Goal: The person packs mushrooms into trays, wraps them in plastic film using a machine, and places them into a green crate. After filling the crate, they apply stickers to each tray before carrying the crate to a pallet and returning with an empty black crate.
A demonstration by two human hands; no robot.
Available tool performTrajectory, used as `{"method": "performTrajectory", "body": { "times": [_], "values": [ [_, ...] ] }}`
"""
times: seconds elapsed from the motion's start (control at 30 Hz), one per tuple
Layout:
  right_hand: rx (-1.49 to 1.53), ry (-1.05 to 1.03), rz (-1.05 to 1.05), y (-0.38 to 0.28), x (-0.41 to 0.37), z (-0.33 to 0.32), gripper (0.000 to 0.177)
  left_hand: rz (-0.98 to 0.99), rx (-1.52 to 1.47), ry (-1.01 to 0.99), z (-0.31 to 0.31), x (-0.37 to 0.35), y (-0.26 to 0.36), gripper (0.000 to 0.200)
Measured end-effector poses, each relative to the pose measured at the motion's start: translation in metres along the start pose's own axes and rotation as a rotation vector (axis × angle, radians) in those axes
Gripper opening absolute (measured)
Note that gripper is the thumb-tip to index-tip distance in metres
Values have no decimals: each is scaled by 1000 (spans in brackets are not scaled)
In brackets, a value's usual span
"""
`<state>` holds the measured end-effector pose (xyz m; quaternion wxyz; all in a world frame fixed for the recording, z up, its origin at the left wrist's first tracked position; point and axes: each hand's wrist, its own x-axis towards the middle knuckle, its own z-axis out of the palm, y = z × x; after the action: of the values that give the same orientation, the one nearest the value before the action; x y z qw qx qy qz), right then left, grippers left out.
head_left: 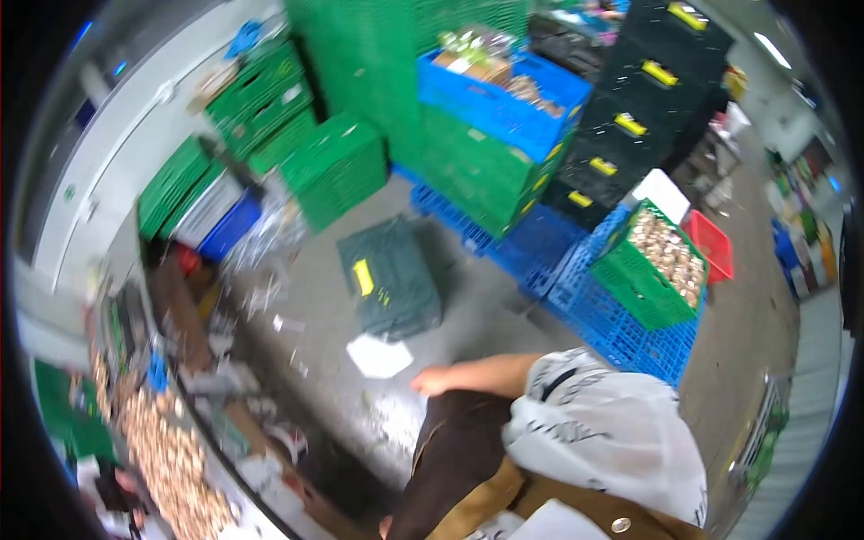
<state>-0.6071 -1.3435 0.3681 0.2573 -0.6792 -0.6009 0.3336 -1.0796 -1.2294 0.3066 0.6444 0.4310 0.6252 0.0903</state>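
Observation:
My right hand [433, 380] hangs in front of my dark brown apron, below a white sleeve; its fingers are blurred. Beyond it on the floor lies a white sheet [379, 356], with a visible gap between them. Farther off stands a dark green crate [393, 279] with a yellow handle. Only a small bit of my left hand [385, 527] shows at the bottom edge, its fingers mostly hidden. I cannot make out anything held in either hand.
A green crate of mushrooms [637, 272] sits on a blue pallet [621, 335] at right, beside a red basket [709, 243]. Stacked black crates [621, 90] rise behind. Loose mushrooms [166, 450] cover the table at left. Plastic scraps litter the floor. Another person's hand [126, 482] shows lower left.

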Motion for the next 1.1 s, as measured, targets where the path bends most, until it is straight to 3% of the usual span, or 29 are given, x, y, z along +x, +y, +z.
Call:
{"method": "performTrajectory", "body": {
  "times": [0.2, 0.33, 0.4, 0.5, 0.6, 0.63, 0.77, 0.87, 0.97, 1.1],
  "values": [
    [-210, -80, 218, 7, 83, -42, 19, 5, 242, -262, 128, 104, 189, 15],
    [-180, -84, 494, 107, 117, -36, 24, 84, 290, -373, 179, 155, 306, 15],
    [-59, 39, 726, 66, 105, -93, 24, 106, 313, -409, 196, 180, 361, 16],
    [6, 77, 959, 100, 140, -109, 25, 123, 326, -443, 210, 212, 431, 16],
    [-7, 143, 848, 89, 185, -164, 27, 133, 324, -465, 219, 242, 494, 16],
    [-3, 158, 873, 114, 212, -159, 28, 136, 324, -468, 225, 249, 518, 16],
    [59, 328, 851, 113, 287, -198, 31, 143, 326, -496, 239, 284, 585, 17],
    [194, 682, 1115, 112, 314, -190, 32, 138, 342, -529, 248, 308, 619, 17],
    [253, 693, 1367, 87, 321, -180, 34, 146, 368, -567, 258, 327, 655, 17],
    [169, 717, 1372, 77, 321, -149, 31, 119, 382, -600, 275, 346, 684, 18]
  ]
}}
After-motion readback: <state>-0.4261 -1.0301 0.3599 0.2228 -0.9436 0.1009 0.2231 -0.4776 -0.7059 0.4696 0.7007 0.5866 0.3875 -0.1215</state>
